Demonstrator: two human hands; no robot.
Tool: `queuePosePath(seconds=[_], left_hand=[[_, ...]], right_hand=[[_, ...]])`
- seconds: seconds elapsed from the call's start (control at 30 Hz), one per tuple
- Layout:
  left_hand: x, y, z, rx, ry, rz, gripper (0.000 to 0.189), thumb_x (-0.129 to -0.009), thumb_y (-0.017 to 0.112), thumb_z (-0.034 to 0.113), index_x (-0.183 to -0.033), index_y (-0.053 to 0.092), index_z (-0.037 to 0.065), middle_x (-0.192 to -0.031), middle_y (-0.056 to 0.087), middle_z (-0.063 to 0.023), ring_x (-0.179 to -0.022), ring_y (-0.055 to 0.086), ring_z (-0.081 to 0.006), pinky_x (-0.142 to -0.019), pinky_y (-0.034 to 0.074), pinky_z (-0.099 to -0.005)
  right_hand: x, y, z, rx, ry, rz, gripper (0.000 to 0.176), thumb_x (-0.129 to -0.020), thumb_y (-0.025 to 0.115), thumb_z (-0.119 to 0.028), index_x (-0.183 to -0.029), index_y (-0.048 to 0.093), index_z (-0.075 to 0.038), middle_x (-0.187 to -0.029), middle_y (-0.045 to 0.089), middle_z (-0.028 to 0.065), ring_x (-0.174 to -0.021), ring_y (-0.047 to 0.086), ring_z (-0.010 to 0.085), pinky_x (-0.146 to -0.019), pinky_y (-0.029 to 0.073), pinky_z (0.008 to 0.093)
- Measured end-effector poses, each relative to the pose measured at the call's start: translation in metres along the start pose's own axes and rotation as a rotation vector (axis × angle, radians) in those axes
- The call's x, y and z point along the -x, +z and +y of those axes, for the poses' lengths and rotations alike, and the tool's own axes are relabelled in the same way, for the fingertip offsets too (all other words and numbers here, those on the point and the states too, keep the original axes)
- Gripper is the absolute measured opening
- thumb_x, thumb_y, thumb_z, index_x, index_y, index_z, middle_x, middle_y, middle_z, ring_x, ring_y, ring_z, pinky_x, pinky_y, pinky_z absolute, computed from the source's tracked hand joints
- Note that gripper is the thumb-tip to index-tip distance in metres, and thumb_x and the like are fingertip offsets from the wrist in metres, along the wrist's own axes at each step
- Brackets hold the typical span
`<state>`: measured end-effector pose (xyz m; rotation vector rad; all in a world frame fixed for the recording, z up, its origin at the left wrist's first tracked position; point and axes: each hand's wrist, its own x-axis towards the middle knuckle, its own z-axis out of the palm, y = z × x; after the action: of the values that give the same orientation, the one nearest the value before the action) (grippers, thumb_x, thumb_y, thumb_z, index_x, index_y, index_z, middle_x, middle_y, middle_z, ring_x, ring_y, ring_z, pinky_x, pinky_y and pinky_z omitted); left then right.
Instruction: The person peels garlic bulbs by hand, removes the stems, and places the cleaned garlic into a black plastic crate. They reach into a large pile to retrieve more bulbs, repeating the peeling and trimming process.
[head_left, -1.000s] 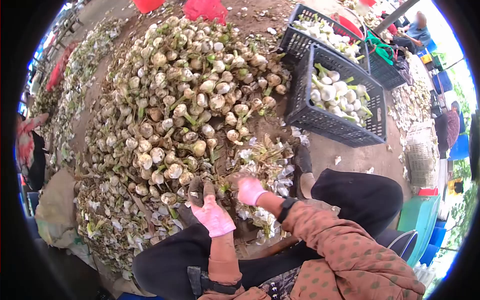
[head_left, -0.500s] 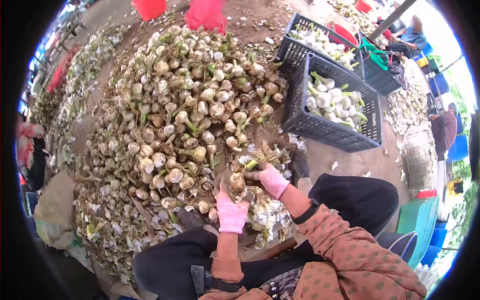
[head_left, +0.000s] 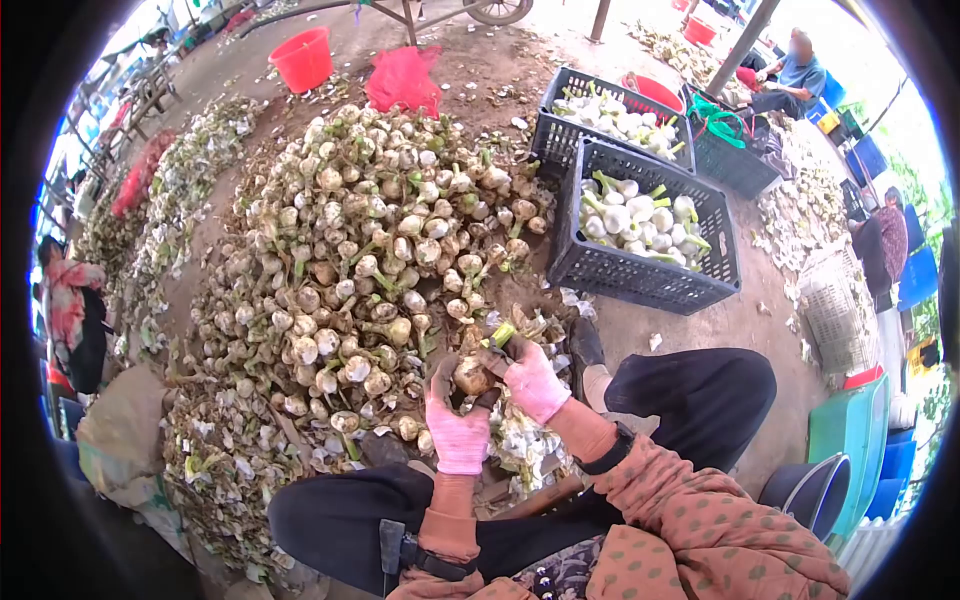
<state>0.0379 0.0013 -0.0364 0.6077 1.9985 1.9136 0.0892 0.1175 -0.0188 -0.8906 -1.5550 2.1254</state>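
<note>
Between my two hands is a garlic bulb (head_left: 472, 376) with brown, dirty outer skin and a short green stem (head_left: 503, 335) pointing up to the right. My left hand (head_left: 458, 420), in a pink glove with dark, soiled fingers, is closed around the bulb's left side. My right hand (head_left: 535, 383), gloved the same way, grips it at the stem side with bent fingers. Just beyond my hands lies a large heap of unpeeled garlic bulbs (head_left: 340, 260). Loose garlic skins (head_left: 530, 450) lie beneath and beside my hands.
Two black plastic crates, a near one (head_left: 640, 280) and a far one (head_left: 560, 140), hold white cleaned garlic. A red bucket (head_left: 302, 62) and red mesh bag (head_left: 405, 82) stand behind the heap. Other people sit at right and left. A green tub (head_left: 850, 450) is at right.
The view has tilted up, so the heap and crates sit lower. My right hand has shifted onto the bulb's stem side, and the bulb is turned with its green stem more upright.
</note>
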Motion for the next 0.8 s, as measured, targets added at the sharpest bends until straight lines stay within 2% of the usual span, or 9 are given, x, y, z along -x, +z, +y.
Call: queuePosePath(seconds=[0.07, 0.2, 0.33, 0.4, 0.47, 0.5, 0.6, 0.7, 0.8], left_hand=[[-0.002, 0.001, 0.001, 0.324, -0.165, -0.025, 0.063, -0.068, 0.075, -0.005, -0.125, 0.047, -0.002, -0.119, 0.056, -0.0105, -0.106, 0.056, -0.0176, -0.093, 0.047, -0.0304], [-0.006, -0.006, 0.016, 0.228, -0.140, -0.107, 0.065, -0.071, 0.075, -0.005, -0.128, 0.045, 0.001, -0.120, 0.054, -0.0085, -0.105, 0.056, -0.0170, -0.092, 0.047, -0.0295], [-0.007, -0.005, 0.003, 0.519, -0.318, -0.117, 0.062, -0.076, 0.073, 0.001, -0.131, 0.044, 0.001, -0.117, 0.056, -0.0103, -0.106, 0.057, -0.0170, -0.093, 0.047, -0.0306], [-0.004, -0.004, -0.003, 0.666, -0.406, -0.106, 0.059, -0.080, 0.072, 0.006, -0.131, 0.043, 0.001, -0.117, 0.057, -0.0105, -0.104, 0.058, -0.0168, -0.092, 0.048, -0.0310], [-0.002, -0.001, -0.004, 0.723, -0.400, -0.054, 0.047, -0.090, 0.061, 0.027, -0.128, 0.047, 0.003, -0.109, 0.061, -0.0112, -0.095, 0.062, -0.0170, -0.081, 0.053, -0.0313], [-0.004, -0.002, -0.003, 0.721, -0.402, -0.057, 0.047, -0.090, 0.061, 0.027, -0.128, 0.047, 0.003, -0.109, 0.061, -0.0112, -0.095, 0.062, -0.0170, -0.081, 0.053, -0.0313], [-0.017, -0.005, 0.005, 0.711, -0.757, -0.087, 0.058, -0.093, 0.039, 0.058, -0.113, 0.058, 0.008, -0.092, 0.068, -0.0080, -0.071, 0.065, -0.0190, -0.054, 0.053, -0.0306], [-0.015, -0.005, 0.000, 0.580, -0.685, -0.149, 0.059, -0.092, 0.039, 0.059, -0.115, 0.057, 0.007, -0.097, 0.067, -0.0085, -0.077, 0.066, -0.0190, -0.058, 0.055, -0.0317], [-0.008, 0.003, -0.007, 0.557, -0.455, -0.137, 0.041, -0.092, 0.056, 0.030, -0.121, 0.049, 0.003, -0.107, 0.062, -0.0125, -0.088, 0.065, -0.0202, -0.074, 0.057, -0.0324]], right_hand=[[0.002, -0.006, 0.002, 0.169, -0.077, -0.021, 0.031, -0.087, 0.066, -0.016, -0.110, 0.057, 0.004, -0.098, 0.065, 0.0095, -0.087, 0.058, 0.0144, -0.081, 0.046, 0.0297], [0.008, -0.010, -0.011, 0.504, -0.044, 0.044, 0.035, -0.085, 0.067, -0.019, -0.108, 0.057, 0.006, -0.094, 0.066, 0.0157, -0.089, 0.061, 0.0183, -0.081, 0.046, 0.0324], [0.007, -0.014, -0.003, 0.590, -0.179, 0.093, 0.031, -0.084, 0.066, -0.013, -0.107, 0.060, 0.007, -0.092, 0.068, 0.0154, -0.086, 0.062, 0.0162, -0.079, 0.047, 0.0298], [0.008, -0.016, -0.005, 0.346, -0.284, 0.060, 0.028, -0.082, 0.063, -0.004, -0.108, 0.060, 0.007, -0.096, 0.068, 0.0151, -0.090, 0.063, 0.0162, -0.081, 0.048, 0.0289], [0.001, -0.023, 0.013, 0.306, -0.286, 0.072, 0.028, -0.081, 0.062, -0.001, -0.109, 0.060, 0.006, -0.097, 0.068, 0.0144, -0.091, 0.063, 0.0159, -0.082, 0.048, 0.0289], [0.000, -0.021, 0.008, 0.268, -0.289, 0.077, 0.029, -0.081, 0.060, 0.003, -0.109, 0.060, 0.006, -0.099, 0.068, 0.0136, -0.092, 0.063, 0.0155, -0.083, 0.048, 0.0289], [0.009, -0.029, -0.003, 0.365, -0.230, -0.008, 0.031, -0.080, 0.062, 0.005, -0.110, 0.060, 0.006, -0.100, 0.068, 0.0115, -0.092, 0.062, 0.0134, -0.084, 0.048, 0.0287], [0.007, -0.040, -0.003, 0.333, -0.231, -0.072, 0.028, -0.081, 0.060, 0.000, -0.109, 0.061, 0.005, -0.100, 0.068, 0.0142, -0.092, 0.063, 0.0160, -0.083, 0.048, 0.0289], [0.010, -0.040, -0.014, 0.363, -0.182, -0.048, 0.028, -0.081, 0.060, 0.000, -0.108, 0.061, 0.006, -0.097, 0.069, 0.0131, -0.088, 0.063, 0.0138, -0.080, 0.049, 0.0280]])
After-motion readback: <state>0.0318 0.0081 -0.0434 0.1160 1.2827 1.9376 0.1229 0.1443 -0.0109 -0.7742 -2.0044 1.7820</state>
